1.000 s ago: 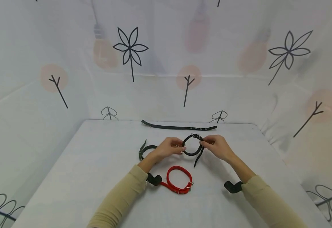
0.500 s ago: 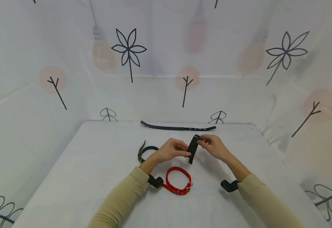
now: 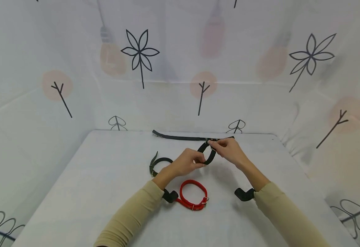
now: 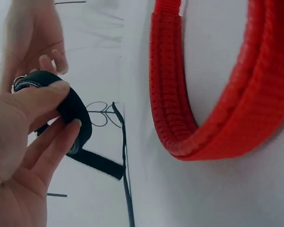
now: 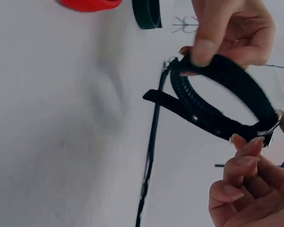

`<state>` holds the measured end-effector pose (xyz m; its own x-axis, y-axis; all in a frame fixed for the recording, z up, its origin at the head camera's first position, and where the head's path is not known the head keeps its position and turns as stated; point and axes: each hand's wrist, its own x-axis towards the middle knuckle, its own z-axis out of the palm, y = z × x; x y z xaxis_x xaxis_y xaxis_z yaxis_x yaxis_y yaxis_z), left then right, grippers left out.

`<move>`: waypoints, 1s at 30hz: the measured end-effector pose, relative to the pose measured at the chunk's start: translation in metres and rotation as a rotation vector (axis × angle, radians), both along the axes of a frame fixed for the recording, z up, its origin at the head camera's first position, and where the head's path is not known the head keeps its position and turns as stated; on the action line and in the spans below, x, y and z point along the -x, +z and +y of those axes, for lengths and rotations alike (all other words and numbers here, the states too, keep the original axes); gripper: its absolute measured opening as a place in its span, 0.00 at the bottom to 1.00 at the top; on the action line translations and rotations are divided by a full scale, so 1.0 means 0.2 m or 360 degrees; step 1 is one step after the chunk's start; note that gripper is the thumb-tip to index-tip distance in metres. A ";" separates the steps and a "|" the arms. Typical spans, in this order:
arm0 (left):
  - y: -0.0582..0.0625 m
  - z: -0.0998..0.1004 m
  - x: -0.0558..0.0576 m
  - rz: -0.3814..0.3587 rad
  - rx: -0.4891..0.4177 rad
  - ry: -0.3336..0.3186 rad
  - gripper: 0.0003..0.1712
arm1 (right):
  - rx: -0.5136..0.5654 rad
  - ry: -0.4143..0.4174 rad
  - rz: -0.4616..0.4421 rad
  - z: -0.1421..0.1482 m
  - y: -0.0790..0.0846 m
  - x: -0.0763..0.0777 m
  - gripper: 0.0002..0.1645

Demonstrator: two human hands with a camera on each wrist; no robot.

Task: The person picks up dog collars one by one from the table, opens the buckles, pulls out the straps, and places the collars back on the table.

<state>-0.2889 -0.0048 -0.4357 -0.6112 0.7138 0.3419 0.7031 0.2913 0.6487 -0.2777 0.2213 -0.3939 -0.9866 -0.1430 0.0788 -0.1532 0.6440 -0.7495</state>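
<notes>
Both hands hold a black buckled collar (image 3: 211, 157), closed into a loop, above the table. My left hand (image 3: 187, 162) pinches the loop's left side between thumb and fingers. At its upper right, the right hand (image 3: 229, 150) pinches the collar close to the metal buckle (image 5: 274, 124), seen in the right wrist view. The collar's loose strap end (image 5: 156, 97) sticks out past the loop. A red collar (image 3: 195, 207), coiled and buckled, lies on the table below the hands. Left of the left hand lies a dark green collar (image 3: 151, 168), partly hidden by that hand.
A black collar (image 3: 183, 138) lies stretched out along the back of the white-covered table (image 3: 75, 206), its right end behind the right hand. Patterned white cloth (image 3: 167, 103) hangs behind and at both sides.
The held collar has turned from facing the camera, through edge-on, to a tilted loop. The right hand has shifted slightly up and left. The collars on the table have stayed put.
</notes>
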 end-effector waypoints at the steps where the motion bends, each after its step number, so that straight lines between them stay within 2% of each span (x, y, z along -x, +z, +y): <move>1: 0.01 0.00 0.00 0.0071 0.0081 0.0010 0.02 | -0.0005 0.0009 0.0004 -0.01 0.01 0.00 0.30; 4: 0.02 0.01 -0.01 0.0274 0.0293 0.0087 0.01 | -0.0025 0.0064 0.0042 -0.02 0.02 0.00 0.23; 6: 0.01 0.00 -0.02 0.0366 0.0380 0.0173 0.03 | -0.0025 0.0107 0.0075 -0.03 0.02 0.00 0.19; 9: 0.00 -0.01 -0.02 0.0437 0.0414 0.0286 0.04 | -0.0020 0.0150 0.0140 -0.03 0.01 0.00 0.16; 11: -0.01 -0.02 -0.02 0.0423 0.0374 0.0324 0.06 | -0.0028 0.0155 0.0194 -0.04 0.00 -0.01 0.16; 13: -0.03 -0.03 -0.01 0.0362 0.0247 0.0319 0.08 | -0.0045 0.0139 0.0256 -0.04 0.00 -0.01 0.17; 18: -0.07 -0.07 0.00 0.0240 -0.0244 0.0308 0.09 | -0.0062 0.0073 0.0397 -0.03 0.01 -0.02 0.19; 21: -0.08 -0.09 0.00 0.0162 -0.0429 0.0403 0.09 | -0.0028 0.0062 0.0440 -0.02 0.01 -0.02 0.20; 25: -0.09 -0.11 0.00 -0.0076 -0.0539 0.0599 0.12 | 0.0009 0.0074 0.0463 -0.01 0.01 -0.02 0.20; 27: -0.09 -0.12 0.01 -0.0220 -0.0579 0.0663 0.15 | 0.0017 0.0092 0.0451 -0.02 0.01 -0.02 0.20; 28: -0.09 -0.12 0.02 -0.0296 -0.0614 0.0669 0.17 | 0.0021 0.0103 0.0438 -0.02 0.01 -0.02 0.20; 30: -0.09 -0.14 0.03 -0.0471 -0.0717 0.0616 0.19 | 0.0024 0.0133 0.0413 -0.03 0.01 -0.03 0.20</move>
<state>-0.2941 -0.0318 -0.4531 -0.9087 0.2502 0.3341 0.3758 0.1421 0.9157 -0.2725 0.2149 -0.3924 -0.9181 -0.2198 0.3299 -0.3933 0.6102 -0.6877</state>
